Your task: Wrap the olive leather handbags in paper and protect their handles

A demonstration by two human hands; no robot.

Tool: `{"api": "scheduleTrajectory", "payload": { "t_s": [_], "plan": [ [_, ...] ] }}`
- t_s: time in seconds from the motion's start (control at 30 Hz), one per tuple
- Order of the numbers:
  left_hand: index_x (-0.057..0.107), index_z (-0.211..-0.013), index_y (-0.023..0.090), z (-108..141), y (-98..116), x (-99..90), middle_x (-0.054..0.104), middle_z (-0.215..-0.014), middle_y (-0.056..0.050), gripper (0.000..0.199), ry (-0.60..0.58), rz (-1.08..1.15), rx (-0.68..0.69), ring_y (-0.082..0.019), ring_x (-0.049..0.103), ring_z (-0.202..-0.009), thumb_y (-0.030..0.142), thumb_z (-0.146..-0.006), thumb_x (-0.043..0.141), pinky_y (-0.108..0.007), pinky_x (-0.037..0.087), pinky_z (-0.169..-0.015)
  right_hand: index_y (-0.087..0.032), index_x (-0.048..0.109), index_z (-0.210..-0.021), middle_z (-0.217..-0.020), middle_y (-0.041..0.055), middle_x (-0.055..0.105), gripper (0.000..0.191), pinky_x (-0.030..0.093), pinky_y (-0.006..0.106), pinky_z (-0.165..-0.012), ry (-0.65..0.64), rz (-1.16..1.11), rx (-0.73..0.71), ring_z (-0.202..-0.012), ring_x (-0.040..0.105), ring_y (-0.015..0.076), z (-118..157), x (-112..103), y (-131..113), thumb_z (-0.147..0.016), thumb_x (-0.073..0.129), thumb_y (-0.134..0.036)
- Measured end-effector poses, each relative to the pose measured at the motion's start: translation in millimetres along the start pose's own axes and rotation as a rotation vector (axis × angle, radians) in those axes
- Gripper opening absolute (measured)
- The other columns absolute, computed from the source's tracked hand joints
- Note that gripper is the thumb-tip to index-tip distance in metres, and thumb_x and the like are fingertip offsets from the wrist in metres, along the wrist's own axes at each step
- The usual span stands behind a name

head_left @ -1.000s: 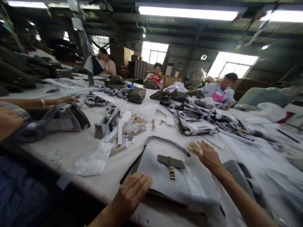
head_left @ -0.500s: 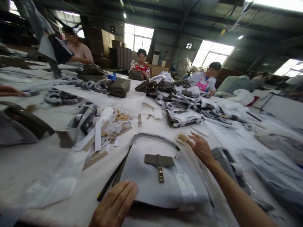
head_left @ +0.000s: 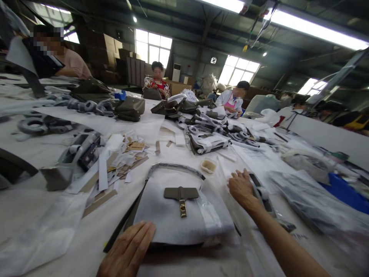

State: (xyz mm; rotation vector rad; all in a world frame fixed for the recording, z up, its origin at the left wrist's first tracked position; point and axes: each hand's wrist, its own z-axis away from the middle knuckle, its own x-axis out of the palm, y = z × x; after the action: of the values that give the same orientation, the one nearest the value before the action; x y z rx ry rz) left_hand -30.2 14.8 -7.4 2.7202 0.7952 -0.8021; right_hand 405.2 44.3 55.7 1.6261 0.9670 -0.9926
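Note:
A handbag (head_left: pixel 170 227) lies before me under thin white wrapping, its handle (head_left: pixel 173 166) arched away from me. On its front is an olive flap tab with a gold turn lock (head_left: pixel 182 209). My left hand (head_left: pixel 129 246) rests flat on the bag's lower left corner, fingers straight. To the right of the bag, my right hand (head_left: pixel 242 188) is over the table with its fingers apart and nothing seen in them. It is right beside a grey tape dispenser (head_left: pixel 263 196); whether it touches this I cannot tell. A small tub (head_left: pixel 209 165) stands beyond the bag.
Another tape dispenser (head_left: pixel 76 154) stands to the left, next to a pile of paper and card scraps (head_left: pixel 127 154). Wrapped bags and straps (head_left: pixel 207 140) are heaped farther back. Plastic-covered pieces (head_left: pixel 305 200) lie at right. Several people sit around the table.
My right hand has moved from beside the tub toward me, to the tape dispenser. My left hand stays on the bag. The view has turned to the right.

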Motion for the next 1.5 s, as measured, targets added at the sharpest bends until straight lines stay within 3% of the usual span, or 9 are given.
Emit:
{"api": "scheduleTrajectory", "payload": {
  "t_s": [0.1,0.27,0.47,0.67,0.83,0.93,1.07,1.23,1.5],
  "plan": [
    [0.063,-0.127,0.014,2,-1,-1.9,0.069,-0.121,-0.008,0.043,-0.043,0.002,0.025,-0.019,0.058,-0.122,0.003,-0.097,0.033,-0.034,0.038,-0.111,-0.02,0.072,-0.072,-0.087,0.0119,0.073,0.023,0.017,0.055,-0.115,0.003,0.003,-0.016,-0.102,0.062,0.0312,9,3,-2,-0.084,0.054,-0.013],
    [0.061,-0.128,0.012,2,-1,-2.5,0.068,-0.121,-0.009,0.039,-0.063,-0.027,0.028,-0.021,0.057,-0.122,0.005,-0.098,0.038,-0.035,0.039,-0.109,-0.021,0.07,-0.079,-0.104,0.0091,0.072,0.017,0.015,0.057,-0.116,0.098,-0.06,0.03,-0.11,0.058,0.0291,16,-8,3,-0.085,0.054,-0.018],
    [0.062,-0.125,0.013,-4,3,-4.0,0.069,-0.118,-0.009,0.036,-0.049,-0.064,0.026,-0.021,0.061,-0.116,0.004,-0.097,0.041,-0.036,0.043,-0.105,-0.022,0.068,-0.077,-0.114,0.0108,0.069,0.022,0.049,0.047,-0.092,0.178,-0.674,0.216,-0.099,0.065,0.0296,57,-50,10,-0.08,0.061,-0.043],
    [0.06,-0.128,0.014,-8,4,-10.3,0.07,-0.116,-0.009,0.038,-0.103,-0.075,0.031,-0.02,0.063,-0.114,0.005,-0.095,0.043,-0.035,0.048,-0.103,-0.021,0.062,-0.085,-0.078,0.0011,0.067,0.038,0.048,0.025,-0.05,-0.31,-1.421,0.223,-0.051,0.056,0.0118,133,-131,-31,-0.077,0.072,-0.056],
    [0.057,-0.131,0.014,-6,5,-8.4,0.07,-0.116,-0.01,0.04,-0.119,-0.061,0.019,-0.021,0.063,-0.113,0.005,-0.095,0.042,-0.037,0.05,-0.102,-0.018,0.059,-0.085,-0.094,0.0064,0.073,0.033,0.045,0.019,-0.06,-0.966,-1.713,-0.142,-0.073,0.064,0.0124,178,-177,-110,-0.078,0.078,-0.044],
    [0.058,-0.128,0.012,-4,7,-8.0,0.069,-0.117,-0.012,0.037,-0.134,-0.05,0.004,-0.022,0.063,-0.112,0.006,-0.096,0.042,-0.039,0.052,-0.099,-0.019,0.057,-0.087,-0.105,0.0075,0.072,0.036,0.049,0.022,-0.057,-1.118,-1.812,-0.225,-0.068,0.067,0.0128,175,-177,-160,-0.075,0.079,-0.043],
    [0.059,-0.122,0.01,-4,10,-7.9,0.069,-0.112,-0.013,0.028,-0.133,0.011,-0.011,-0.022,0.062,-0.111,0.015,-0.099,0.043,-0.04,0.053,-0.097,-0.021,0.051,-0.08,-0.101,0.005,0.072,0.039,0.055,0.027,-0.057,-0.753,-1.835,-0.143,-0.065,0.068,0.0147,134,-155,-208,-0.072,0.079,-0.048],
    [0.059,-0.115,0.008,-4,10,-5.8,0.07,-0.106,-0.014,0.025,-0.128,-0.052,-0.013,-0.021,0.065,-0.104,0.009,-0.098,0.04,-0.039,0.055,-0.093,-0.021,0.055,-0.079,-0.115,0.0103,0.069,0.031,0.054,0.043,-0.092,-0.254,-1.655,-0.133,-0.103,0.068,0.0247,74,-132,-230,-0.075,0.073,-0.046],
    [0.05,-0.13,0.005,-8,12,-8.8,0.069,-0.11,-0.015,0.034,-0.101,-0.047,-0.081,-0.021,0.064,-0.106,0.009,-0.097,0.042,-0.036,0.055,-0.095,-0.022,0.059,-0.084,-0.118,0.0086,0.068,0.009,0.048,0.044,-0.099,0.066,-1.245,-0.311,-0.109,0.064,0.0234,3,-119,-231,-0.08,0.063,-0.029]
  ]
}}
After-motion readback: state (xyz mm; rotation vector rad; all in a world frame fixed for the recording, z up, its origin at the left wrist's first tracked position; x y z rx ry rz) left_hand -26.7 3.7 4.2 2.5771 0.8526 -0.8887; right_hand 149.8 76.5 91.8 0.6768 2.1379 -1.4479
